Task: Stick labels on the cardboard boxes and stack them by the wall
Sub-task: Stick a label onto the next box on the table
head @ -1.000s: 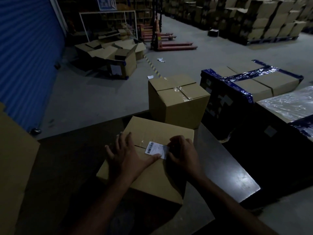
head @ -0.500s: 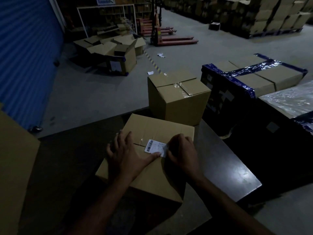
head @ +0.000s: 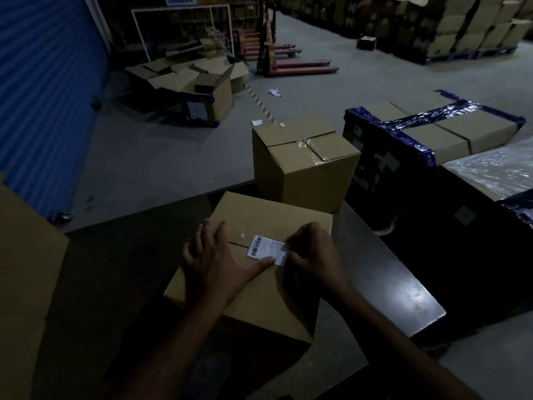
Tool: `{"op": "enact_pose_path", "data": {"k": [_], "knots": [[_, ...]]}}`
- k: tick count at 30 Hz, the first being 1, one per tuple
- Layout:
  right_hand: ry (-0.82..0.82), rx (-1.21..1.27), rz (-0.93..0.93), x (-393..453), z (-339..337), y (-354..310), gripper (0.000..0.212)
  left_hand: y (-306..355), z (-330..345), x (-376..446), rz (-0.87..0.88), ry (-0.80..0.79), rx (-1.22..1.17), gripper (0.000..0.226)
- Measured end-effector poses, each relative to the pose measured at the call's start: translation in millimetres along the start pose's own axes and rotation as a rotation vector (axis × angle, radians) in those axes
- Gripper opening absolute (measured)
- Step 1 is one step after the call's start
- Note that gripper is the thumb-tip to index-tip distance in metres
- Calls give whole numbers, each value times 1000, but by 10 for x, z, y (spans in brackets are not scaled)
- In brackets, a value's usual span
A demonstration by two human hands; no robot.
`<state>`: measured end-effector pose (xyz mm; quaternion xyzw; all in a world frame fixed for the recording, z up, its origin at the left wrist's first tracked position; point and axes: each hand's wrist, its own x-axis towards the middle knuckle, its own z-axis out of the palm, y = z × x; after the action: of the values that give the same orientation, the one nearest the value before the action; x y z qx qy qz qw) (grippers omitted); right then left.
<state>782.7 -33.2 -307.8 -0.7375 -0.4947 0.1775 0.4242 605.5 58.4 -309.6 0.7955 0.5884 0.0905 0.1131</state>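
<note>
A white label (head: 268, 250) carrying a barcode lies on top of the near cardboard box (head: 259, 295), on the dark table (head: 403, 290); its remaining print is too small to read. The left hand (head: 219, 261) lies flat, fingers spread, thumb pressing the label's lower edge. The right hand (head: 314, 255) has curled fingers pinching the label's right end. A second taped box (head: 302, 163) stands just behind.

We're in a dim warehouse: bare concrete floor (head: 161, 157), a red pallet jack (head: 291, 63) parked ahead, stacked cartons on pallets (head: 473, 27) at the back, a blue roller shutter (head: 43, 96) on the left.
</note>
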Motion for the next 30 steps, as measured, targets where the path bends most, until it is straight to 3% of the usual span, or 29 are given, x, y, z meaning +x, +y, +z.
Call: {"op": "enact_pose_path", "data": {"k": [4, 9, 15, 20, 26, 30], "knots": [[35, -112, -45, -4, 34, -41, 36, -2, 10, -1, -6, 4, 3, 141], [-24, 182, 106, 77, -76, -17, 23, -17, 4, -1, -1, 11, -9, 149], [69, -140, -23, -17, 119, -25, 25, -11, -12, -12, -6, -11, 5, 148], [-1, 141, 113, 67, -9, -21, 27, 8, -25, -5, -8, -20, -7, 140], [86, -183, -12, -67, 145, -42, 19, 20, -36, -26, -7, -11, 6, 137], [23, 56, 90, 57, 21, -49, 26, 3, -22, -10, -6, 1, -8, 139]]}}
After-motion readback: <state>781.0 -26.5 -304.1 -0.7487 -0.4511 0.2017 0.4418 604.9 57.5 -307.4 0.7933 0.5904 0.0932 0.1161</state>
